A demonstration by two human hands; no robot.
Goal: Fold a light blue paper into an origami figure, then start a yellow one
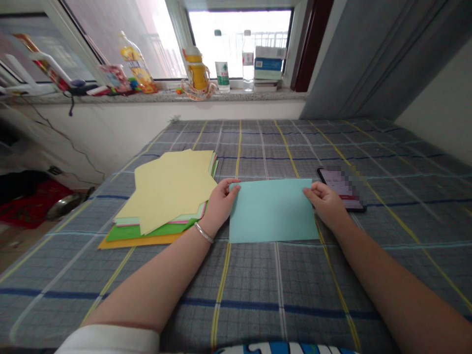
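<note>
A light blue sheet of paper [272,210], folded into a wide rectangle, lies flat on the grey checked bedcover [258,290]. My left hand [220,204], with a silver bangle on its wrist, pinches the sheet's upper left corner. My right hand [324,202] pinches the upper right corner. Both hands have their fingers curled onto the paper's far edge.
A loose stack of coloured paper [165,196], yellow on top, lies left of the blue sheet. A phone [341,189] rests just beyond my right hand. Bottles, boxes and small items line the window sill [165,96]. The floor drops away at the left.
</note>
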